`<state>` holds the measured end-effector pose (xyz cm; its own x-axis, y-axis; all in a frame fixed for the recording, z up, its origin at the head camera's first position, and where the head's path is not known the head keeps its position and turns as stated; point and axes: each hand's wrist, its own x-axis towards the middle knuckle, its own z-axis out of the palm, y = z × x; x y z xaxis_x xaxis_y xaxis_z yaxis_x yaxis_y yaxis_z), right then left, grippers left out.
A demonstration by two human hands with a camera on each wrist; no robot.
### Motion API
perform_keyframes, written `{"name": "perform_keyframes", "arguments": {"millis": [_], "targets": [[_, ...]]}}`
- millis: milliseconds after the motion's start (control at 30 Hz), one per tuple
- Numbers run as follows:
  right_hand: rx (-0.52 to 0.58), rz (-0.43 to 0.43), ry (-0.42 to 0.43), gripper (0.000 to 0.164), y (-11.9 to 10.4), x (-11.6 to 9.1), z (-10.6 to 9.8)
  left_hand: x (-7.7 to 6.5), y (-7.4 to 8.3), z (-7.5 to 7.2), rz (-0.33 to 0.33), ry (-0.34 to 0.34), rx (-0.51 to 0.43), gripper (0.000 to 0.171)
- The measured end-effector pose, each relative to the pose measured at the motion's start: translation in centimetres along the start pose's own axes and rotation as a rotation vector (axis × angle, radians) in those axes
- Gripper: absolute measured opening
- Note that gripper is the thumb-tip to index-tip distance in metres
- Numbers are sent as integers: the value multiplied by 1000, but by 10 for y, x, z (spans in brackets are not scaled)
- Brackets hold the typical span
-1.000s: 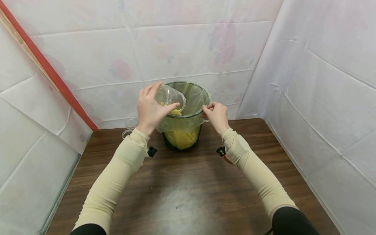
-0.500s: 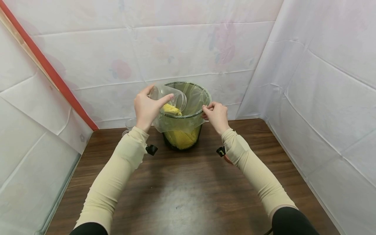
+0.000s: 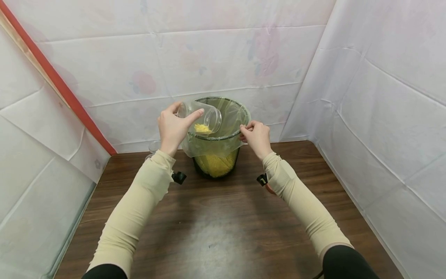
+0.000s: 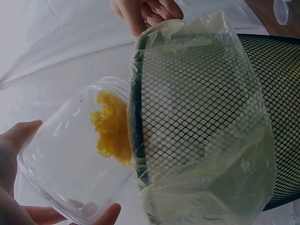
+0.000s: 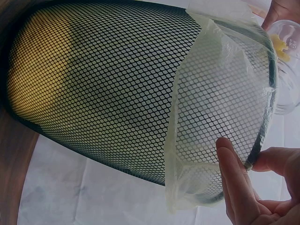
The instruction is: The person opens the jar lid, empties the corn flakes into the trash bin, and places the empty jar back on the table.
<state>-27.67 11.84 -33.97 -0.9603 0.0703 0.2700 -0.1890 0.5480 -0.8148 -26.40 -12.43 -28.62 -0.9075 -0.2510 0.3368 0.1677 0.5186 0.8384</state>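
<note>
My left hand (image 3: 172, 130) holds a clear plastic jar (image 3: 192, 112) between thumb and fingers. The jar lies tipped sideways, its mouth at the left rim of a dark mesh wastebasket (image 3: 216, 166). A loose yellow clump (image 4: 111, 126) sits near the jar's mouth in the left wrist view. Pale green see-through bag film (image 3: 209, 146) lines the basket and folds over its rim. At the right side of the rim, my right hand (image 3: 257, 136) pinches the bag's edge with thumb and fingers (image 5: 236, 187). More yellow (image 5: 42, 61) shows through the mesh low in the basket.
Clear round plastic pieces (image 3: 154, 146) lie on the brown wooden table (image 3: 209, 224) behind my left wrist. A small reddish object (image 3: 270, 189) is mostly hidden under my right wrist. White sheets (image 3: 223, 58) stand close behind and at both sides.
My left hand and the jar have shifted slightly left. A longer yellow mass showed at the jar's mouth half a second ago; a smaller clump shows now. My right hand has stayed put.
</note>
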Motion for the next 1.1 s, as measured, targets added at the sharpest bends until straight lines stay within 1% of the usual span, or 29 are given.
{"name": "perform_keyframes", "arguments": {"millis": [133, 400, 633, 700, 800, 900, 1100], "targets": [[1, -5, 2, 24, 0, 0, 0, 2, 2, -1, 6, -3, 45, 94], [-19, -7, -4, 27, 1, 0, -1, 5, 10, -3, 42, -35, 152, 93], [-20, -15, -6, 27, 1, -1, -1, 5, 15, -2, 72, -23, 216, 93], [-23, -16, -3, 27, 1, -1, -1, 5, 17, -2, 85, -25, 250, 93], [-22, -13, 2, 27, 1, -1, -1, 4, 19, 0, 154, -35, 309, 93], [-25, -14, 4, 26, 1, -1, -1, 3, 20, 2, 243, -52, 351, 93], [-18, -4, 3, 26, 1, 0, 0, 1, 18, 8, 427, -95, 347, 92]]}}
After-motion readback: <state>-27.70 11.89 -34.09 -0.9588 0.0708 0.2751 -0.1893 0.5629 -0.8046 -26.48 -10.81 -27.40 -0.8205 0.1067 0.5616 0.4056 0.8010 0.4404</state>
